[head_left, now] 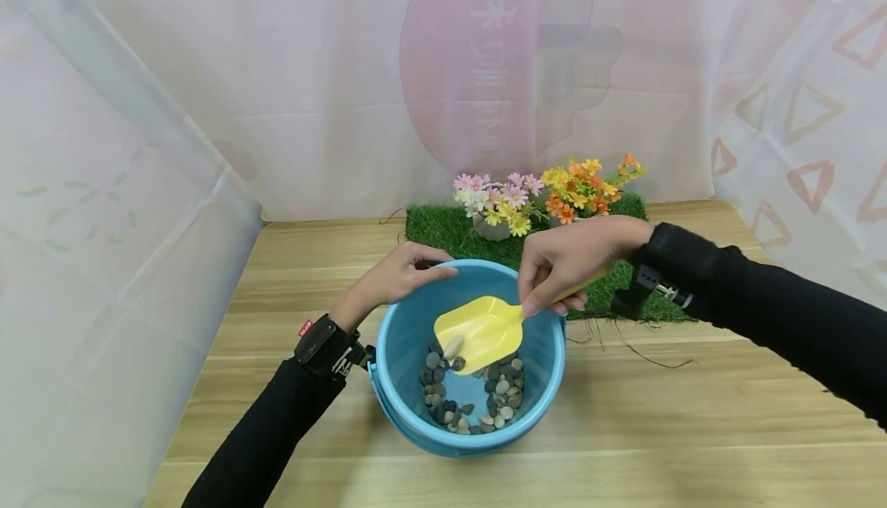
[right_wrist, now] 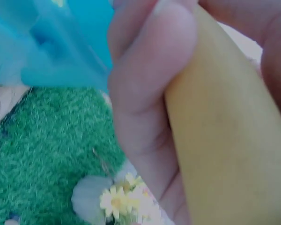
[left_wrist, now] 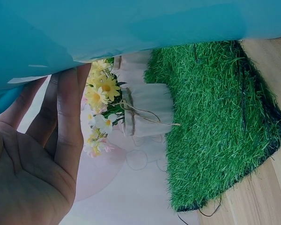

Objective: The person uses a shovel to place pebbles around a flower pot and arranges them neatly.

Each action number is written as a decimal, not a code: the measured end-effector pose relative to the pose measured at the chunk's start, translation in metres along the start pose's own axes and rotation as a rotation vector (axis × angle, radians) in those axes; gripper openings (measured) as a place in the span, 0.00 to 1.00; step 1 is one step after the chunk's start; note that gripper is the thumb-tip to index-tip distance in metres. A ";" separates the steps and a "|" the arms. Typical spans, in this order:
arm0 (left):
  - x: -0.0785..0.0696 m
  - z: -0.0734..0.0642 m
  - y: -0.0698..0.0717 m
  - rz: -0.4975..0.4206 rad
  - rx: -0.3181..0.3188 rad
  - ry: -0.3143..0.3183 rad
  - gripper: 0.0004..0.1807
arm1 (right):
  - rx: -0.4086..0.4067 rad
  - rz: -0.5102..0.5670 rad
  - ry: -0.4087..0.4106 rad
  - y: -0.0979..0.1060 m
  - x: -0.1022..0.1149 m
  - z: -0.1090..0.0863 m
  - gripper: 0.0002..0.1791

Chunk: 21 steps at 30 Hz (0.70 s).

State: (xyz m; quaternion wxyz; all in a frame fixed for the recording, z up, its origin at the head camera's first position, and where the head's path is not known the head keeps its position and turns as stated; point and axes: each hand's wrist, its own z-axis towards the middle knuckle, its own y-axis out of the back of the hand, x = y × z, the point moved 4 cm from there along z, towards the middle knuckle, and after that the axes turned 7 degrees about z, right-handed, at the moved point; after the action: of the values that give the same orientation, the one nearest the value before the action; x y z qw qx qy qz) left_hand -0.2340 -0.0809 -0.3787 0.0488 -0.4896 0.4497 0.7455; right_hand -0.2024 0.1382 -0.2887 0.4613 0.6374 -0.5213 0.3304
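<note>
A blue bucket [head_left: 547, 385] stands on the table with a ring of grey, black and pale pebbles [head_left: 509, 392] on its bottom. My left hand [head_left: 398, 273] holds its far left rim, thumb on top and fingers down the outer wall, as the left wrist view shows behind the blue bucket wall [left_wrist: 131, 28]. My right hand [head_left: 564, 262] grips a yellow toy shovel by its handle [right_wrist: 225, 117]. Inside the bucket's mouth, the shovel's blade [head_left: 485, 323] tilts down to the left. A pale pebble [head_left: 453, 347] and a dark one [head_left: 459, 364] lie at its lower edge.
Behind the bucket lies a green artificial grass mat [head_left: 436, 223]. Pots of pink-and-yellow flowers [head_left: 502, 200] and orange flowers [head_left: 582, 188] stand on it. The wooden table [head_left: 665, 416] backs onto a printed cloth [head_left: 333, 108]; loose dark threads [head_left: 651, 358] lie to the right.
</note>
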 end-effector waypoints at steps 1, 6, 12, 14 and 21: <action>0.000 0.000 0.000 0.004 -0.001 -0.004 0.11 | -0.009 -0.003 -0.005 0.001 -0.001 -0.005 0.10; 0.000 -0.001 0.000 0.027 -0.005 -0.009 0.11 | -0.074 -0.021 -0.050 0.006 -0.007 -0.027 0.10; 0.002 -0.001 0.001 0.032 -0.003 -0.002 0.12 | -0.166 -0.004 -0.077 0.011 -0.014 -0.051 0.10; 0.003 -0.001 0.001 0.028 -0.001 -0.004 0.12 | -0.202 -0.001 -0.083 0.013 -0.016 -0.057 0.10; 0.003 -0.001 0.001 0.010 0.003 -0.002 0.12 | -0.302 0.040 -0.125 0.017 -0.030 -0.077 0.10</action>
State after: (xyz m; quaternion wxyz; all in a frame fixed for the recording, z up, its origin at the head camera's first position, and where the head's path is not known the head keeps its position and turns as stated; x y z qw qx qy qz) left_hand -0.2351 -0.0831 -0.3804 0.0461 -0.4868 0.4529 0.7455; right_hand -0.2217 0.2203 -0.2843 0.5119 0.5696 -0.6053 0.2172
